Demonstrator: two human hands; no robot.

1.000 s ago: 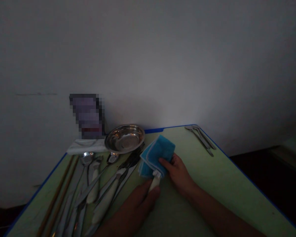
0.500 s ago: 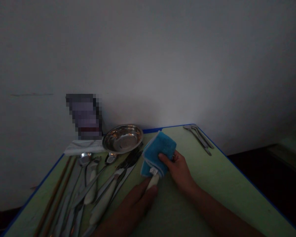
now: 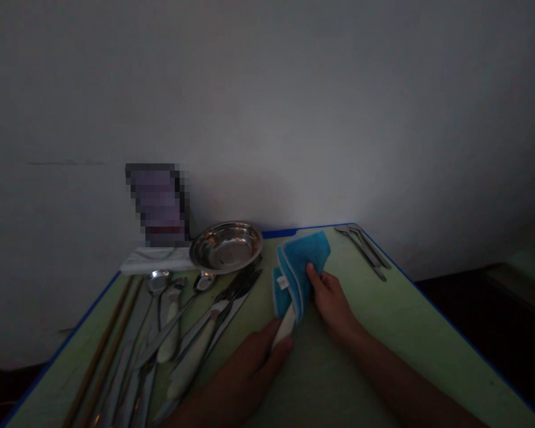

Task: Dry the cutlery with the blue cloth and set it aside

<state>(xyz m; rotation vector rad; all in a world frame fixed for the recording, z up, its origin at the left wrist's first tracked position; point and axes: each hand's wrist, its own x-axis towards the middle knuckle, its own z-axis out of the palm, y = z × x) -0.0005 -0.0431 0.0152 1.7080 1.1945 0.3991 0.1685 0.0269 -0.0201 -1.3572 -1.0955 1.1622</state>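
I have my left hand (image 3: 263, 353) low in the head view, its fingers clamped around a pale handle (image 3: 285, 326) that slants up and to the right. The handle's upper end runs into a folded blue cloth (image 3: 305, 255), so I cannot tell what kind of utensil it belongs to. My right hand (image 3: 334, 300) grips the cloth from the right side, thumb pressed on its near face; the other fingers are mostly hidden behind, but they are closed on the fabric. A small white tag (image 3: 282, 282) shows on the cloth's left part. Both hands, with cloth and handle between them, are over the middle of the green tabletop (image 3: 410, 351).

To the left of my hands I see a spread of metal cutlery, including a utensil with a thick pale handle (image 3: 191, 359) and a round-bowled spoon (image 3: 159, 277). Two brown sticks (image 3: 109, 342) lie side by side at the left of that spread. Behind the cutlery, near the wall (image 3: 267, 119), sits a shiny metal bowl (image 3: 227, 249), just beside a pixelated upright panel (image 3: 158, 205). At the far right corner, well apart from the rest, lies a small group of slim metal utensils (image 3: 361, 252).
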